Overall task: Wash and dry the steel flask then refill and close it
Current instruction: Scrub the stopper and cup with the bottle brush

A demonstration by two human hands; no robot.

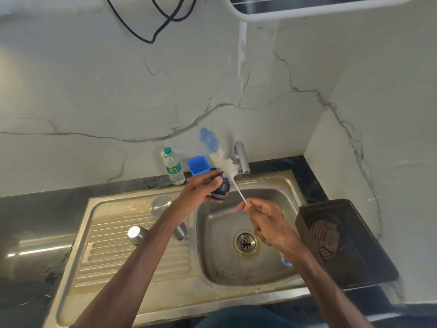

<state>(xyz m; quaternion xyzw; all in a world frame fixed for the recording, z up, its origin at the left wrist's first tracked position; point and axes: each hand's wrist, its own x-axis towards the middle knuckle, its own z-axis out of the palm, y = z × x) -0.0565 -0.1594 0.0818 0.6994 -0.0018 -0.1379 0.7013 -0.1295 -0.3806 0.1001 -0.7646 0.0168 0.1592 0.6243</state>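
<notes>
left hand [201, 189] grips the dark flask lid [221, 189]; right hand [266, 223] pinches the bottle brush [223, 162] by its handle. water bottle [173, 166] beyond the left hand, green label unreadable.

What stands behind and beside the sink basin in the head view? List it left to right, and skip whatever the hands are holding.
plastic water bottle → blue cup → tap → dark basket
</notes>
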